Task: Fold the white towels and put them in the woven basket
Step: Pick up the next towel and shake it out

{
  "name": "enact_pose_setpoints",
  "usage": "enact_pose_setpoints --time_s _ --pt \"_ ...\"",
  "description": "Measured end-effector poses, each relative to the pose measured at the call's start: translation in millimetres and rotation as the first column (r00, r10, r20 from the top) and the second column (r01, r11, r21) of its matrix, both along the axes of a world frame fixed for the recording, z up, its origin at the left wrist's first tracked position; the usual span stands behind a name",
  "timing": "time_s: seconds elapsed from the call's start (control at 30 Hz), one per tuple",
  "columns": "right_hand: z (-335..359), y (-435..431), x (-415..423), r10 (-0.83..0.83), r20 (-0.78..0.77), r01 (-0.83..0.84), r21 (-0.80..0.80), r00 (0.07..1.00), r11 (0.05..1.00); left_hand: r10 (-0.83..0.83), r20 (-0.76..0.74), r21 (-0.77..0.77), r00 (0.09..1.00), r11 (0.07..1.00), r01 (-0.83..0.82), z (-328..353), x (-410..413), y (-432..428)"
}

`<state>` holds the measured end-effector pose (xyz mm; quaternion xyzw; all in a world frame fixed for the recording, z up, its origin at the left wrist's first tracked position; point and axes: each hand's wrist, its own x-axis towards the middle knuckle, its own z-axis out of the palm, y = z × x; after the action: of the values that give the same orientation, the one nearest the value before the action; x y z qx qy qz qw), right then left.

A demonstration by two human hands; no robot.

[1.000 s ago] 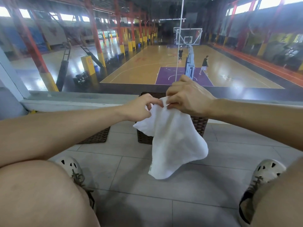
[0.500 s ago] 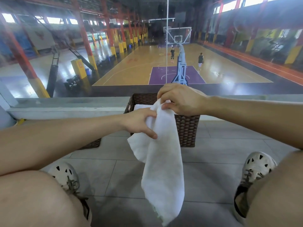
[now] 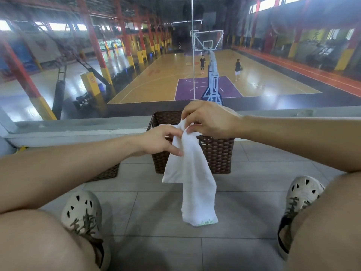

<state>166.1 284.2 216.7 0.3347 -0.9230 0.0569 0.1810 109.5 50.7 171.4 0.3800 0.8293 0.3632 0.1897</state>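
Note:
A white towel point(image 3: 192, 180) hangs long and narrow in front of me, its lower end with a green-stitched hem near the floor. My right hand point(image 3: 207, 119) pinches its top edge, just above the dark brown woven basket point(image 3: 216, 153) on the tiled floor. My left hand point(image 3: 163, 140) sits a little lower on the towel's left edge, fingers touching and lightly pinching the cloth. Inside the basket a bit of white cloth shows at the left rim; the rest of its inside is hidden by my hands.
A second flat woven piece point(image 3: 108, 173) lies on the floor under my left forearm. My two shoes point(image 3: 82, 214) point(image 3: 301, 194) and knees frame the tiled floor. A low ledge and glass pane point(image 3: 78, 128) stand right behind the basket, with a basketball court beyond.
The towel went from a bunched, spread shape to a long narrow hanging strip. My left hand slid down its left edge; my right hand kept the top. The view tilted down.

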Motion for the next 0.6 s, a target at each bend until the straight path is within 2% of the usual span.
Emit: enact_pose_setpoints --time_s 0.07,0.13,0.23,0.37,0.5,0.53,0.6 --pt "1.8 -1.6 -0.4 -0.005 -0.006 0.005 -0.024 1.000 1.000 -0.025 0.001 -0.049 1.000 0.999 0.025 2.0 2.9 0.2" --pt "2.0 -0.9 -1.3 -0.022 -0.012 0.021 -0.047 1.000 0.999 -0.109 -0.129 -0.202 0.986 0.976 0.082 -0.3 1.1 0.9" --pt "0.5 2.3 -3.7 -0.069 -0.003 0.068 -0.076 0.998 0.995 -0.240 -0.313 -0.415 0.919 0.905 0.096 -15.4 0.4 2.6" --pt "-0.7 10.2 -2.4 -0.104 0.033 0.107 -0.075 0.994 0.991 -0.319 -0.395 -0.563 0.861 0.825 0.048 -16.7 -7.4 -9.3" --pt "-7.3 19.4 -1.0 -0.168 0.063 0.170 -0.037 0.984 0.985 -0.190 -0.470 -0.524 0.862 0.846 -0.099 -9.1 -34.2 -39.0" --pt "-8.5 22.2 -1.2 -0.195 0.073 0.199 -0.050 0.978 0.979 -0.108 -0.444 -0.462 0.889 0.878 -0.124 -5.8 -37.1 -44.8" --pt "-9.6 28.6 -1.4 -0.250 0.095 0.259 -0.111 0.964 0.959 0.073 -0.286 -0.311 0.955 0.936 -0.164 3.4 -35.8 -50.7"
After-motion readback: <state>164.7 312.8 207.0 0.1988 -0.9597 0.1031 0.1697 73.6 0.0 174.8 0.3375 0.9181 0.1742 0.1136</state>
